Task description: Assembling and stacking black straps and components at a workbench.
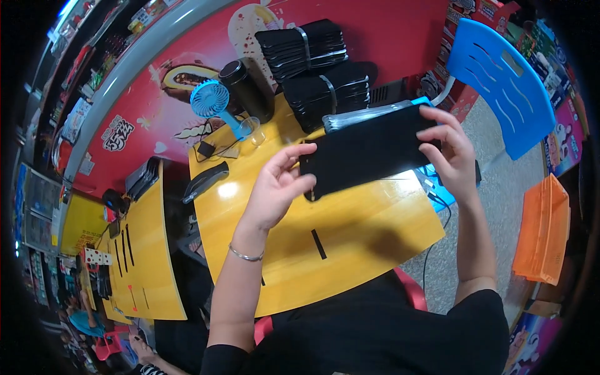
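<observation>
A black, flat, rectangular panel (369, 150) is raised above the yellow table (281, 269), stretched between my two hands. My left hand (275, 187) pinches its left end between thumb and fingers. At the right end, the fingers and thumb of my right hand (451, 150) grip its edge. Exactly what kind of article it is, I cannot make out. Behind it lies a silvery, plastic-looking stack (362, 117), partly covered by the panel. A short black strip (319, 244) rests on the tabletop below my hands.
Banded stacks of black flat pieces (328, 97) stand at the back beside a dark bottle (247, 87). A blue fan (212, 103), clear cup (252, 131) and black-handled tool (206, 181) sit at left. A blue chair (500, 81) and orange crate (542, 234) are on the right.
</observation>
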A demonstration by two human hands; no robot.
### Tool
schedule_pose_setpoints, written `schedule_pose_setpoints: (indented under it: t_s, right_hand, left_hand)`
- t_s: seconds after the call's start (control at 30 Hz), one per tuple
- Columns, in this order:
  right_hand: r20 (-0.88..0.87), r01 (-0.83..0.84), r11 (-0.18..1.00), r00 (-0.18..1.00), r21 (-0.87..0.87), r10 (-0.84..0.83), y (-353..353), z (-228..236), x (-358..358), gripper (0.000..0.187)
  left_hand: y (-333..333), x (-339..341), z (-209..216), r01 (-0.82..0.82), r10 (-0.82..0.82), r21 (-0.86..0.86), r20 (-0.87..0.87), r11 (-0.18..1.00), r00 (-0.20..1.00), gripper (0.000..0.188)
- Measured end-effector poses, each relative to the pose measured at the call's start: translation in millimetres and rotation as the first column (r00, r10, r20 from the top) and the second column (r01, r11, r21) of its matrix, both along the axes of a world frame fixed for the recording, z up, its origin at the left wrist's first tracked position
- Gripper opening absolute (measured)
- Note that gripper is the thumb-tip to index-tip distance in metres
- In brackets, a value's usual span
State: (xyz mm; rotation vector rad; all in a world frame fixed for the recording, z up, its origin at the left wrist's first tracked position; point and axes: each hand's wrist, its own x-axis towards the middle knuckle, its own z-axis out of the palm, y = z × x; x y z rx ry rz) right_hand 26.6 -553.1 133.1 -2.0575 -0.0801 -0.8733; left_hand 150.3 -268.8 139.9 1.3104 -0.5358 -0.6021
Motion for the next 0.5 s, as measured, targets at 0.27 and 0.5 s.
schedule_pose_setpoints:
  t_s: [0.27,0.5]
  right_hand:
    - [-0.052,0.052,0.999,0.997,0.015,-0.051,-40.3,-14.1,28.0,0.044]
    - [-0.266,0.046,0.998,0.962,-0.052,-0.058,-63.5,-21.4,43.5,0.049]
  left_hand:
    - [-47.3,44.4,-9.0,-0.104,0.067,0.087,0.354,0.991,0.933,0.033]
    - [-67.3,66.5,-16.4,-0.11,0.005,0.238,0.402,0.965,0.915,0.037]
